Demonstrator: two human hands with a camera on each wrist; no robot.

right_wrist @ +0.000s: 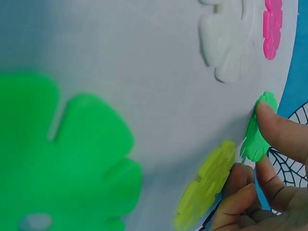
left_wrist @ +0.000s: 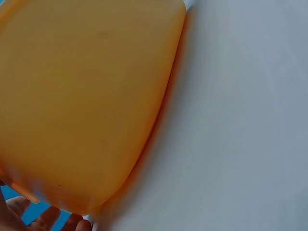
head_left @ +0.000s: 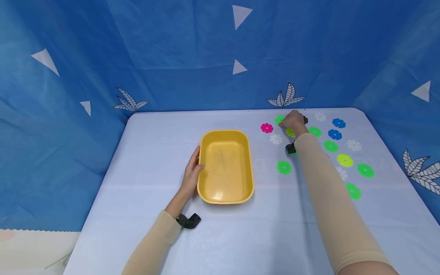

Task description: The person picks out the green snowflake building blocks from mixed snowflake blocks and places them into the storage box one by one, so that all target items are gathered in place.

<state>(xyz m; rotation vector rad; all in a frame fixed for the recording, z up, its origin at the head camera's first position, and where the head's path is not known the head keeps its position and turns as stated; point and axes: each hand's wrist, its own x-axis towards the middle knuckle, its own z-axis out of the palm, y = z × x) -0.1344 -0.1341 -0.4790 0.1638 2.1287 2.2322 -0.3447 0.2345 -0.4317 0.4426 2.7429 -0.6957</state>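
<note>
In the head view my left hand (head_left: 191,173) holds the left side of a yellow plastic basin (head_left: 225,168), thumb over the rim and fingers along the outer wall. The left wrist view shows the basin's wall (left_wrist: 91,96) up close, with fingertips at its lower left. My right hand (head_left: 293,120) reaches to the far right of the table. Between thumb and a finger it pinches a green notched plastic disc (right_wrist: 256,132), seen in the right wrist view. A yellow disc (right_wrist: 207,187) lies beside the curled fingers, and a larger-looking green disc (right_wrist: 72,159) is nearer the camera.
Several notched discs are spread over the table's right part, among them a pink disc (head_left: 266,128), a white disc (head_left: 276,139), a blue disc (head_left: 335,134) and a green disc (head_left: 283,167). Blue patterned cloth (head_left: 192,57) hangs behind the table's far edge.
</note>
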